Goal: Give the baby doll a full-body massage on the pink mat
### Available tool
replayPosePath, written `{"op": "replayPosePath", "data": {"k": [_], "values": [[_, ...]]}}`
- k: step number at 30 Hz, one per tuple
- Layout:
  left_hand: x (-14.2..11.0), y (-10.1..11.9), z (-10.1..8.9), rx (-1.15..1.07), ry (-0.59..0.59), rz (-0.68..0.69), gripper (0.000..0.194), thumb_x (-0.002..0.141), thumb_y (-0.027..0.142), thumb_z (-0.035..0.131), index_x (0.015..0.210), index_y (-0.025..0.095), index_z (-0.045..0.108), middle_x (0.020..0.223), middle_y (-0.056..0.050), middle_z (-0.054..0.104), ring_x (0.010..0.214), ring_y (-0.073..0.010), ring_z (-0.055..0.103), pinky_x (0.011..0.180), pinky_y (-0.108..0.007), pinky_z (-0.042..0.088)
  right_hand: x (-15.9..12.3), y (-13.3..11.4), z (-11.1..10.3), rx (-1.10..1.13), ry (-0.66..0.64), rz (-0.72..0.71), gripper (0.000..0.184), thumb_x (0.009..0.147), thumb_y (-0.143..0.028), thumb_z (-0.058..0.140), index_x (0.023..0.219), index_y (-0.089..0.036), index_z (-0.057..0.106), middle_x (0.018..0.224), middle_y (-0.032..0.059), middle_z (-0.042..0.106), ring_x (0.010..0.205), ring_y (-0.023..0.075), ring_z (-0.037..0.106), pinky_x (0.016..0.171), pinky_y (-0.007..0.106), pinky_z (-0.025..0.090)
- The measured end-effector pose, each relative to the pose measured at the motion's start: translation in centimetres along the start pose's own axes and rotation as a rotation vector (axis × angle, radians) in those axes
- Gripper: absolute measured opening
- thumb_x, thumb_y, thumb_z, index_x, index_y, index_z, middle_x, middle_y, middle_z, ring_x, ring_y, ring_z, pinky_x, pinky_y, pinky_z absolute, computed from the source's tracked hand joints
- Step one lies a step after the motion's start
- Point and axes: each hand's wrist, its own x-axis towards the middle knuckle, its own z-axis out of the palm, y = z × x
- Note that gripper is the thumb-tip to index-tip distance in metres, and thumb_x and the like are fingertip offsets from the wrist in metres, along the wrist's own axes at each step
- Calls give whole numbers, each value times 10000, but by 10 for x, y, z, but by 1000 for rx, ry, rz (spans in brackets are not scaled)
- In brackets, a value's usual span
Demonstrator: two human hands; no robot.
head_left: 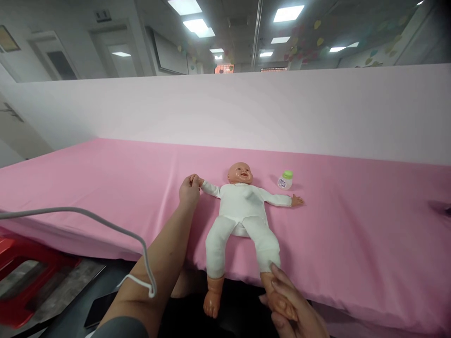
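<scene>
A baby doll (241,206) in a white suit lies on its back on the pink sheet (352,225), arms spread, its feet hanging over the near edge. My left hand (189,188) is shut on the doll's hand at the left. My right hand (291,303) grips the doll's foot at the right, below the sheet's edge. A small bottle with a green cap (285,180) lies beside the doll's head, to the right.
A pale partition wall (246,108) stands along the far side of the pink surface. A white cable (105,225) loops over my left forearm. A red stool (24,277) and a dark phone (100,307) are at the lower left.
</scene>
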Motion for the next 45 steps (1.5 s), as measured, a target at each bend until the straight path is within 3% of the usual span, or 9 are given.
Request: {"op": "replayPosePath", "data": {"k": [5, 12, 18, 22, 26, 32, 39, 42, 45], "values": [[-28, 28, 6, 297, -110, 339, 342, 1034, 359, 564, 1342, 259, 673, 1233, -68, 778, 1089, -251, 737, 944, -371, 569, 46, -10, -12, -86, -81, -175, 440, 1033, -397, 628, 1456, -288, 576, 1517, 128, 627, 1210, 331, 736, 766, 346, 714], [-68, 42, 26, 565, -425, 779, 368, 1043, 340, 556, 1389, 265, 654, 1387, -60, 725, 1305, -266, 664, 1105, -407, 519, 87, -18, -4, -23, -25, -138, 414, 1027, -339, 636, 1435, -286, 587, 1557, 134, 587, 1072, 302, 796, 817, 412, 713], [-79, 39, 32, 600, -575, 868, 381, 1024, 279, 583, 1396, 240, 650, 1436, -75, 696, 1364, -250, 628, 1166, -421, 493, 121, -11, 4, -37, 6, -141, 388, 1012, -341, 666, 1391, -273, 622, 1547, 119, 599, 1349, 347, 643, 1051, 540, 614], [-80, 38, 33, 618, -593, 863, 382, 998, 268, 635, 1378, 236, 664, 1440, -75, 695, 1364, -255, 628, 1174, -421, 484, 133, -1, 10, -4, -3, -143, 387, 1013, -338, 668, 1389, -258, 627, 1546, 136, 599, 1348, 343, 645, 1016, 526, 637], [-78, 36, 33, 581, -499, 759, 402, 988, 301, 650, 1387, 252, 655, 1379, -68, 729, 1239, -261, 698, 1087, -413, 539, 123, -4, 6, 22, 2, -117, 388, 1010, -343, 672, 1388, -263, 631, 1548, 135, 597, 1343, 351, 650, 955, 499, 672], [-62, 35, 22, 302, -161, 492, 301, 1013, 356, 595, 1283, 265, 694, 1223, -60, 778, 1099, -255, 731, 973, -388, 560, 82, -17, -13, 44, -85, -73, 435, 1029, -289, 638, 1459, -296, 570, 1595, 129, 547, 1240, 319, 722, 860, 407, 703], [-21, 15, 9, -202, 107, -72, 209, 1004, 380, 590, 1046, 203, 692, 1093, -86, 748, 1004, -208, 716, 942, -381, 578, 48, -10, -25, -136, -178, -302, 507, 970, -290, 713, 1466, -276, 611, 1429, 110, 698, 1219, 297, 727, 959, 331, 642], [-5, 5, 4, -262, 197, -336, 176, 972, 340, 609, 876, 201, 657, 868, -49, 699, 830, -197, 712, 841, -379, 606, 42, -8, -25, -131, -219, -317, 506, 959, -294, 727, 1455, -289, 625, 1383, 96, 728, 1158, 281, 757, 940, 297, 640], [4, -2, 0, -252, 233, -444, 197, 917, 274, 618, 729, 222, 590, 715, -33, 628, 760, -227, 704, 773, -402, 621, 36, -7, -22, -150, -210, -312, 452, 960, -354, 725, 1407, -309, 674, 1298, 77, 773, 1099, 283, 779, 907, 291, 650]]}}
